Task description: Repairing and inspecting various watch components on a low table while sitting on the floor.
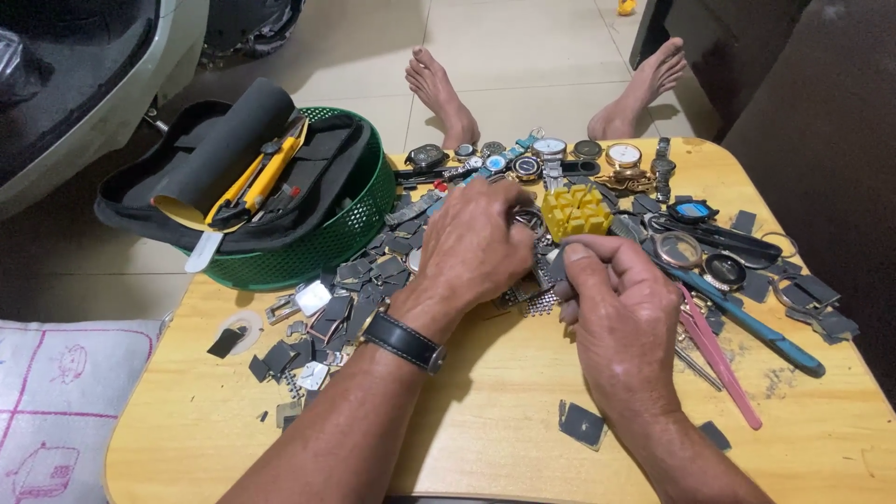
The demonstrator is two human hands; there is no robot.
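Both hands, left hand (476, 243) and right hand (611, 299), were clamped together on a silvery metal watch bracelet (532, 301) near the yellow holder block (576, 212).

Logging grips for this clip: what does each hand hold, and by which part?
The right hand pinches a small dark piece by its edge with thumb and fingers. The left hand covers a metal watch bracelet; where it grips is hidden.
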